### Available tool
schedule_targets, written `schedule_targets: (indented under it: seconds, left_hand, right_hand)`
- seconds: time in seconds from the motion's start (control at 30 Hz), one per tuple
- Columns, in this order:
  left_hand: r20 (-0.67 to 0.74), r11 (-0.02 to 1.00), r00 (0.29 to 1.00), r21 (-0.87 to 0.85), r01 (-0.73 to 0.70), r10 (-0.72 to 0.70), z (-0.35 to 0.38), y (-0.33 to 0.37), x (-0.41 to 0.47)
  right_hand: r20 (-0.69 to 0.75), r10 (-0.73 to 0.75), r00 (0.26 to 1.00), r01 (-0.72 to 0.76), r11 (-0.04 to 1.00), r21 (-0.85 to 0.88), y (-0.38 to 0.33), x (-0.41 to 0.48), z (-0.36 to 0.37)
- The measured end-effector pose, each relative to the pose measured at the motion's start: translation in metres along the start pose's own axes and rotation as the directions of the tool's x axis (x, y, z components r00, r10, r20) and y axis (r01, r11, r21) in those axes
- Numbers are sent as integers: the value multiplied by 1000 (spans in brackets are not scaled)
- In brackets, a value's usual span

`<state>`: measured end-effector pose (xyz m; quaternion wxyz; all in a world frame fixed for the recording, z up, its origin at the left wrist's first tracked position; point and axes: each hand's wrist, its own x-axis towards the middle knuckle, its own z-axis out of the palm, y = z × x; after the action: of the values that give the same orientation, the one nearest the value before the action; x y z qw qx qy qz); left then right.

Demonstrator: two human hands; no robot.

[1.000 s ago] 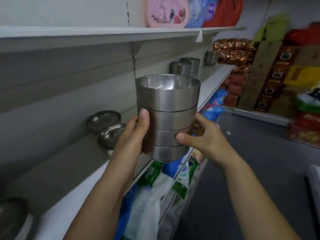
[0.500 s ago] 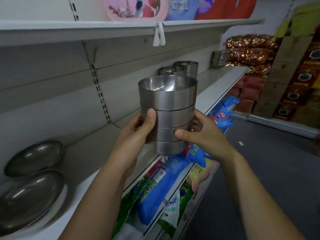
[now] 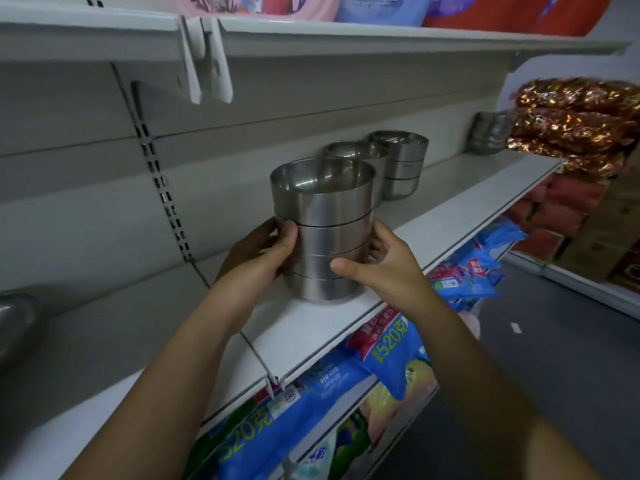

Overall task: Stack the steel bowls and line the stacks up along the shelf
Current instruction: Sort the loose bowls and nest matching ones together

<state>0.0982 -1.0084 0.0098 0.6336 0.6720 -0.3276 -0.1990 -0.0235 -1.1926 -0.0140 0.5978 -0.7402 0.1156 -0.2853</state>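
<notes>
A stack of several steel bowls [image 3: 325, 216] stands on the white shelf [image 3: 450, 209], its base touching the board. My left hand [image 3: 266, 251] grips its left side and my right hand [image 3: 377, 265] grips its right side. Behind it along the shelf stand two more bowl stacks, a nearer stack [image 3: 363, 157] and a farther stack [image 3: 403, 161]. A further steel stack [image 3: 488, 133] sits at the shelf's far end. The rim of a shallow steel bowl [image 3: 14, 323] shows at the left edge.
An upper shelf [image 3: 346, 39] with coloured plastic goods hangs overhead. Gold foil packs [image 3: 575, 123] bulge in at the right end. Blue and green bags [image 3: 346, 375] fill the shelf below. The grey aisle floor lies to the right.
The held stack has travelled right along the shelf and come down onto the board in front of the other two stacks. Both hands keep their grip.
</notes>
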Motion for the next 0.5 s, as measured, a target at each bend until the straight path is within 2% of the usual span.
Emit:
schedule_targets:
  seconds: [0.1,0.2,0.3,0.5]
  left_hand:
    - [-36,1000,999,14,9,-9,-2,0,20]
    - [-171,997,985,75,16,-3,-4,-3,44]
    - [-296,981,948,182,-66,119,-7,-17,61]
    - [-282,953,928,245,-176,243,-13,-50,70]
  right_hand:
    - [34,10,999,-11,999,38,12,22,-1]
    - [61,8,998,-12,997,77,24,50,1]
    - [57,8,998,-11,998,64,32,78,9]
    - [31,15,999,-14,999,-48,49,113,27]
